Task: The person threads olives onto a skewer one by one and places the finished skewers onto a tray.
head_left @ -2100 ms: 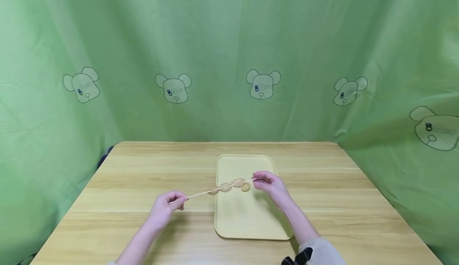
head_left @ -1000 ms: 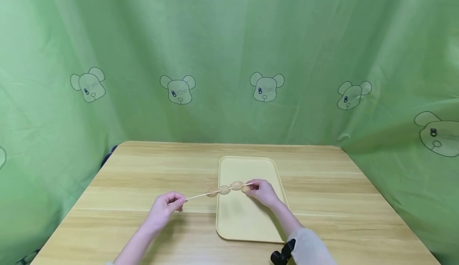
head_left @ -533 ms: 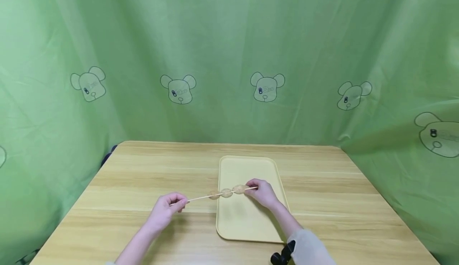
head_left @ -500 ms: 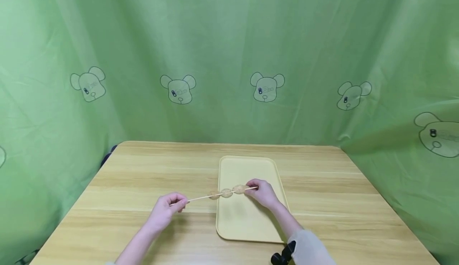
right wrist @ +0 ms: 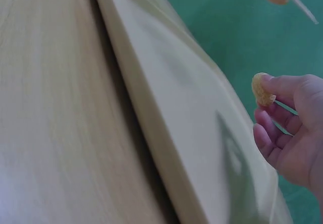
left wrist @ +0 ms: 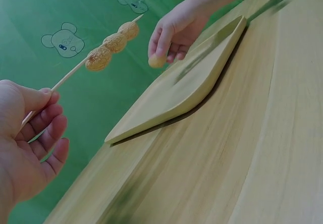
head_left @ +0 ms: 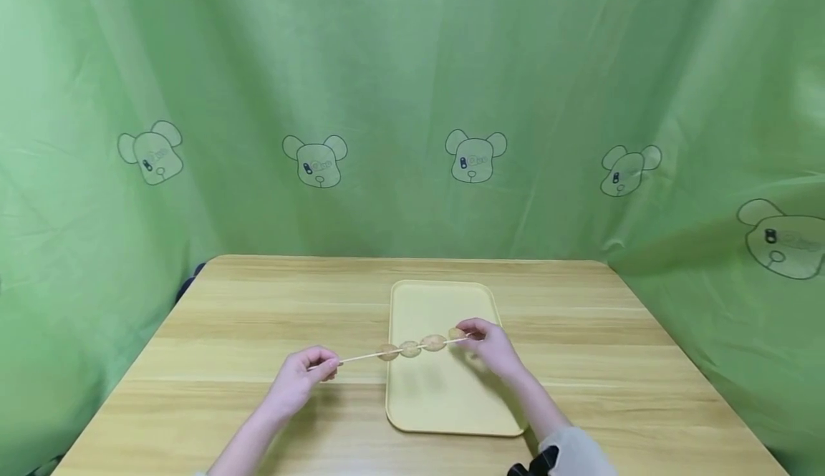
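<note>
My left hand (head_left: 303,376) pinches the lower end of a thin wooden skewer (left wrist: 73,72) between thumb and forefinger. Three wrinkled, golden-brown food balls (left wrist: 115,43) are threaded along it toward the far end, where a short bare tip sticks out. With thumb and fingertips, my right hand (right wrist: 298,123) pinches one small golden food piece (right wrist: 262,89), close by the skewer's tip. Both wrist views show a gap between that piece and the skewer. Skewer and pieces are held up over a pale yellow tray (head_left: 445,404).
The shallow rimmed tray lies on a light wood-grain table (head_left: 245,304), slightly right of the middle. Behind and beside the table hangs a green curtain (head_left: 393,68) printed with bear heads. A black device (head_left: 538,462) is strapped at the right wrist.
Two seconds ago the small piece showed just below the skewer while my right fingers were at the tip. Now those fingers hold the piece, slightly right of before. The left hand has barely moved.
</note>
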